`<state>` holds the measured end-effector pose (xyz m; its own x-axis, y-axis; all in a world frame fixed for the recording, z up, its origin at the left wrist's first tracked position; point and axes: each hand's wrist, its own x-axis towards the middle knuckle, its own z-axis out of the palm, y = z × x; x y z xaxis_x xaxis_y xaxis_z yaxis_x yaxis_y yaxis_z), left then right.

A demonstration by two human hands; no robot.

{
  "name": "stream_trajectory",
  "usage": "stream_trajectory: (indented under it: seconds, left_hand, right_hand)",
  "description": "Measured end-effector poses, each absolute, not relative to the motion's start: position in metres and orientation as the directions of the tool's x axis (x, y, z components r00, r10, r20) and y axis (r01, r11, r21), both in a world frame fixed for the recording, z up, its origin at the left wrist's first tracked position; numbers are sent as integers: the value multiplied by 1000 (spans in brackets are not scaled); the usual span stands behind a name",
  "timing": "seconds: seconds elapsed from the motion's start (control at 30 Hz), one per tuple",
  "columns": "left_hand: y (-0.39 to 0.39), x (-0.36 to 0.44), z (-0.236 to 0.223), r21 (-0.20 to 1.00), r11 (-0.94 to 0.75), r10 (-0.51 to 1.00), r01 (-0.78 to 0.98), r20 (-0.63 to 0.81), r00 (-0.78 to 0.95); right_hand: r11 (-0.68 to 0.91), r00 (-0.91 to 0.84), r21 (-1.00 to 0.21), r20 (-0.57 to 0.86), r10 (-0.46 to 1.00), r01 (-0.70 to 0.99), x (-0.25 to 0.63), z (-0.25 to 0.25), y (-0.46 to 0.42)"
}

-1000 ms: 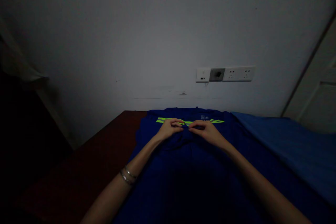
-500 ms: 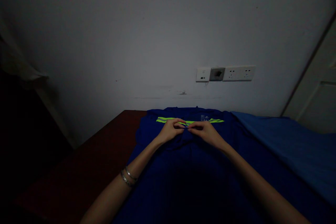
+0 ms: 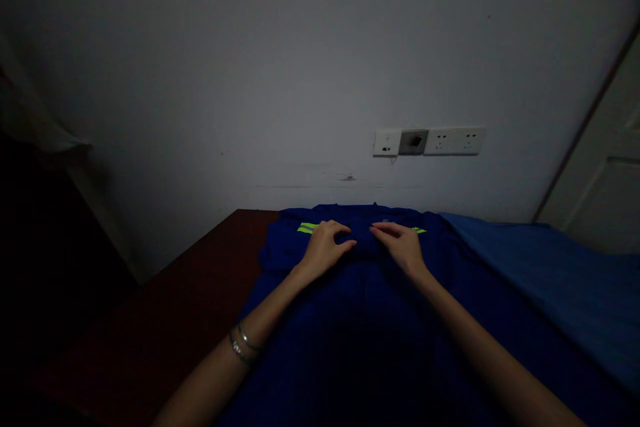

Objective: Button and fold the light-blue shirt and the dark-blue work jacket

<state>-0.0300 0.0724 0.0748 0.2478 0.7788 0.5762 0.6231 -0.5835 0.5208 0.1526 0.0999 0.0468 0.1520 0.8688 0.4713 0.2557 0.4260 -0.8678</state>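
Observation:
A dark blue work garment [image 3: 363, 273] with yellow-green reflective strips lies spread out in front of me. My left hand [image 3: 326, 247] is over its upper part, thumb and fingers apart, beside the left piece of strip [image 3: 307, 228]. My right hand [image 3: 400, 245] is a short way to the right, its thumb and fingertips pinched together on the garment's blue cloth. Between my hands, blue cloth shows where the strip would run. The picture is dark, so fine details such as fasteners cannot be made out.
A lighter blue cloth [image 3: 540, 260] lies at the right. The dark red-brown tabletop [image 3: 200, 280] shows at the left. Behind stands a pale wall [image 3: 280, 80] with sockets [image 3: 454, 141] and a switch plate [image 3: 413, 141]. A door [image 3: 613, 173] is at the far right.
My hands were together at the strip, fingertips nearly touching. They have moved apart, the left has opened, and blue cloth now covers the middle of the strip.

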Motion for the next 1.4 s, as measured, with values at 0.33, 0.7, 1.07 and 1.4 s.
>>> stream_trajectory:
  seconds: [0.33,0.7,1.07,1.4]
  left_hand:
    - [82,-34,69,689,-593,805,416,519,287]
    - [84,-48,77,747,-550,788,373,317,529]
    - [79,-46,79,572,-627,771,530,353,531]
    - [82,-34,73,957,-163,979,241,127,156]
  right_hand:
    - [386,-80,-897,377,923,215,150,59,88]
    - [339,-104,-935,329,939,107,159,47,99]
    - [349,-124,-925,332,935,153,157,46,99]
    - [256,-32,-967,255,966,9,148,47,95]
